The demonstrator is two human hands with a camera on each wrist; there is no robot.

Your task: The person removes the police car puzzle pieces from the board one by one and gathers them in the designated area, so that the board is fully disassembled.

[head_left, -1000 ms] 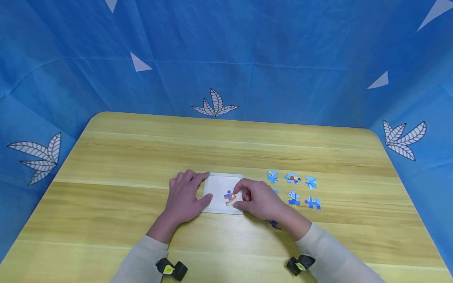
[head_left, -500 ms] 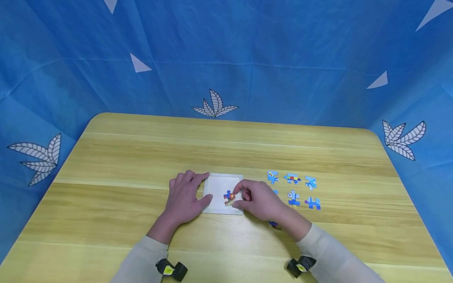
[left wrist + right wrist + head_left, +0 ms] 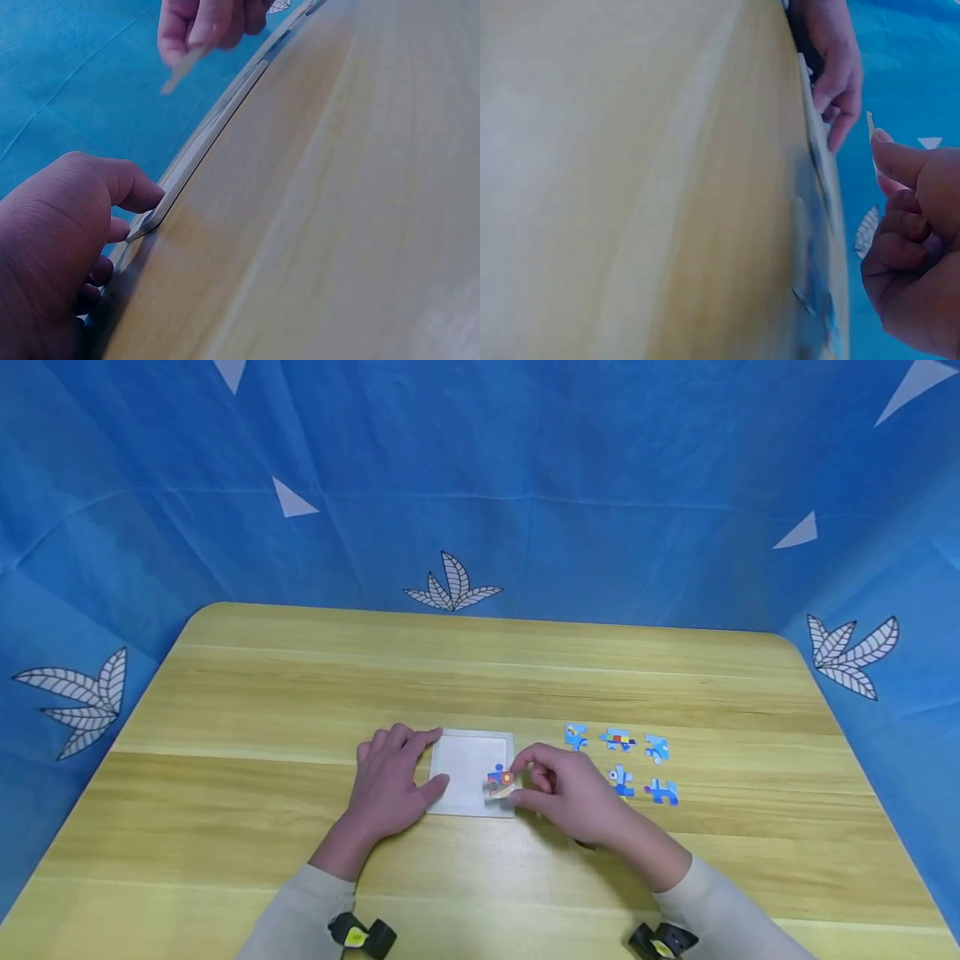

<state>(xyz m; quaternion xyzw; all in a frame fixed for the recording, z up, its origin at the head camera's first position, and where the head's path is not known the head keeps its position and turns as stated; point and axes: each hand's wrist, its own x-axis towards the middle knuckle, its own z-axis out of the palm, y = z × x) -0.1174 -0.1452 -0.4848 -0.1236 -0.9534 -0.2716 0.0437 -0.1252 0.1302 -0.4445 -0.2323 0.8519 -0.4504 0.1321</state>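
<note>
A small colourful jigsaw piece, with blue, red and cream on it, is pinched between the thumb and index finger of my right hand. In the left wrist view that piece hangs tilted, clear of the surface. Below it lies a shallow, white square puzzle tray with a raised rim. My left hand rests at the tray's left side, index fingertip on the upper left corner and thumb over the left rim. Its other fingers lie on the table.
Loose blue jigsaw pieces, among them one with a coloured strip and one at the lower right, lie right of the tray. My right hand and forearm hide others. A blue curtain hangs behind the wooden table.
My right hand has moved slightly right with the pinched piece, which now sits farther right over the tray and is tilted. The left hand and tray look the same.
</note>
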